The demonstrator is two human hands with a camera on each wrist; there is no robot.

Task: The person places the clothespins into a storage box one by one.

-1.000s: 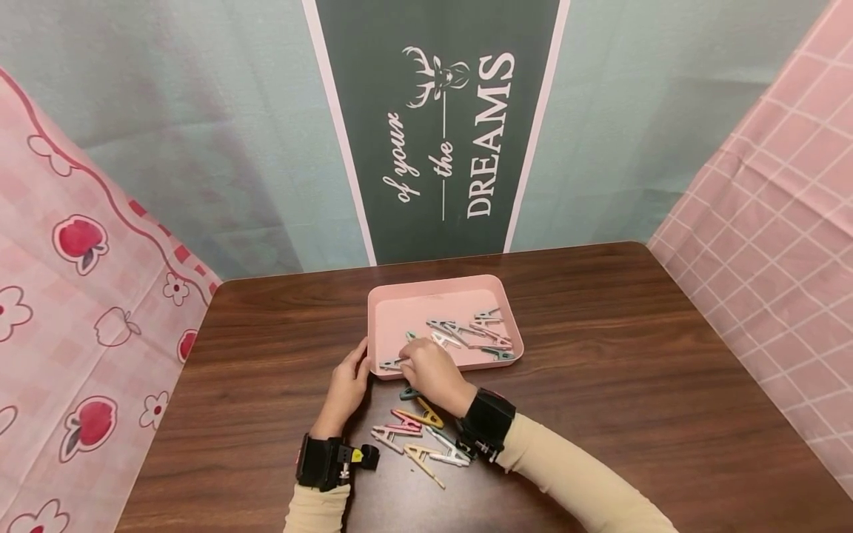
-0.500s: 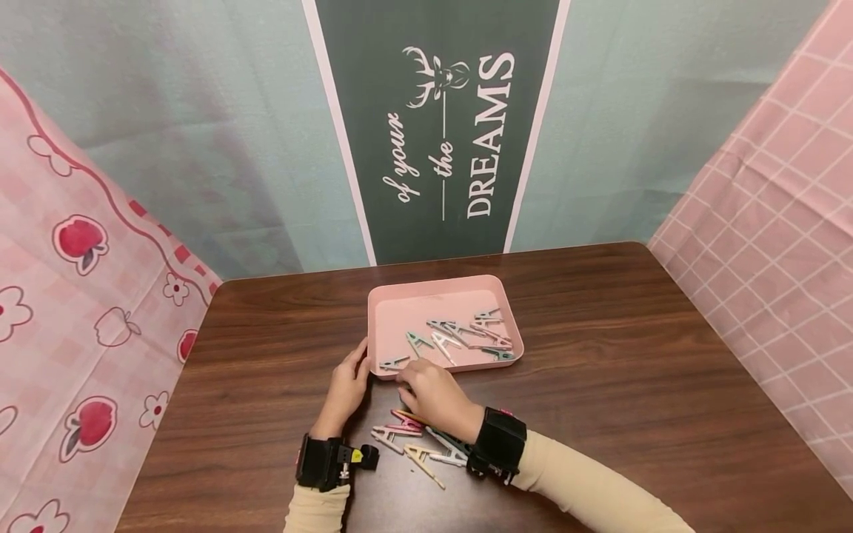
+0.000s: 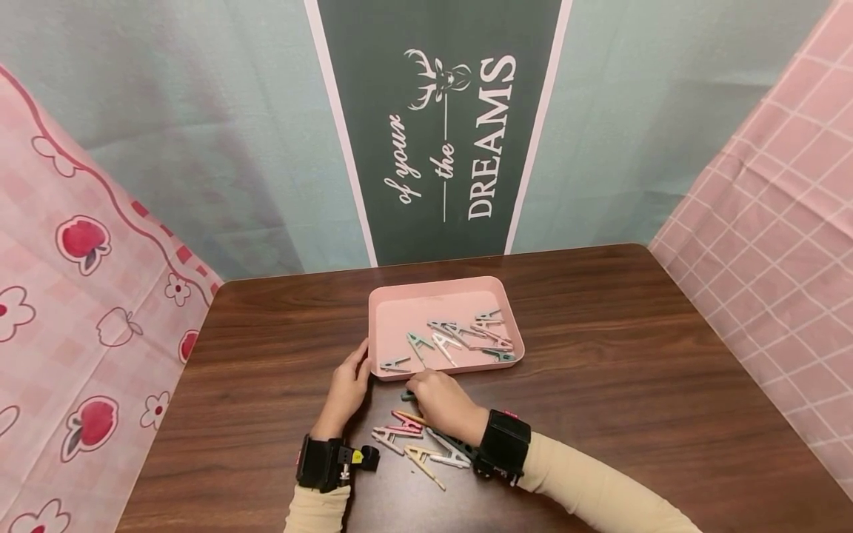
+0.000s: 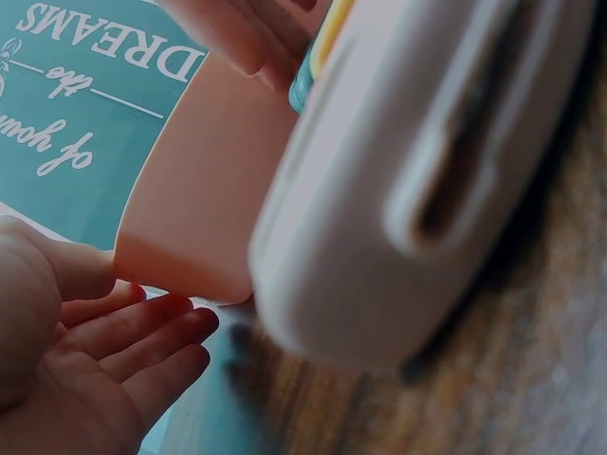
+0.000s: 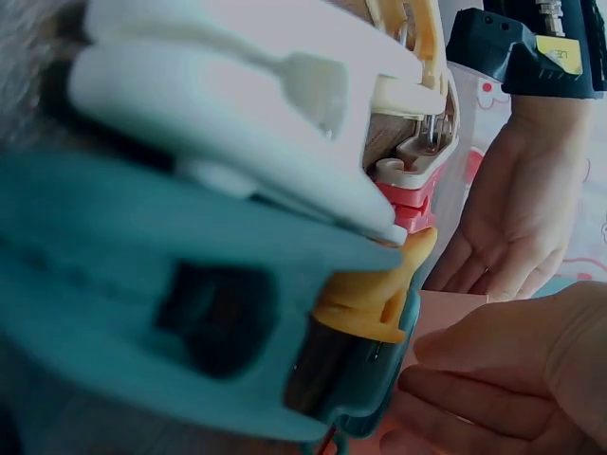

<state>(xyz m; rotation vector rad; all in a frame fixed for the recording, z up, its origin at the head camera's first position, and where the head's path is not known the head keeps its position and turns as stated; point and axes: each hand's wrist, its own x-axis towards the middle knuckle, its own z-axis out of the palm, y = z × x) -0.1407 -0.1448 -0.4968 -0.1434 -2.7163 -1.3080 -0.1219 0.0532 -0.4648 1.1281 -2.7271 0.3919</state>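
My left hand (image 3: 346,386) rests against the left side of a pink tray (image 3: 406,307). In the left wrist view its thumb touches the tray wall (image 4: 209,190), and the other fingers extend loosely beside the corner. Just outside the tray's front edge, my right hand (image 3: 448,406) reaches over a dark green clothespin (image 3: 407,397). The right wrist view shows its fingers (image 5: 474,398) close beside that clothespin, with no visible grip. A yellow clothespin (image 5: 365,308) lies by it, partly hidden by the hand in the head view. Several clothespins, including a pale green one (image 3: 419,343), lie in the tray.
Before the tray lie more clothespins: pink (image 3: 405,422), pale pink (image 3: 389,437), cream (image 3: 423,460), white (image 3: 449,459) and a dark green one under the right wrist. All rest on a brown wooden table (image 3: 600,370), with patterned cloth hanging behind and at both sides.
My right hand has drawn back from inside the tray over its front edge to the loose clothespins, uncovering the pale green clothespin in the tray. The left hand stays at the tray's side.
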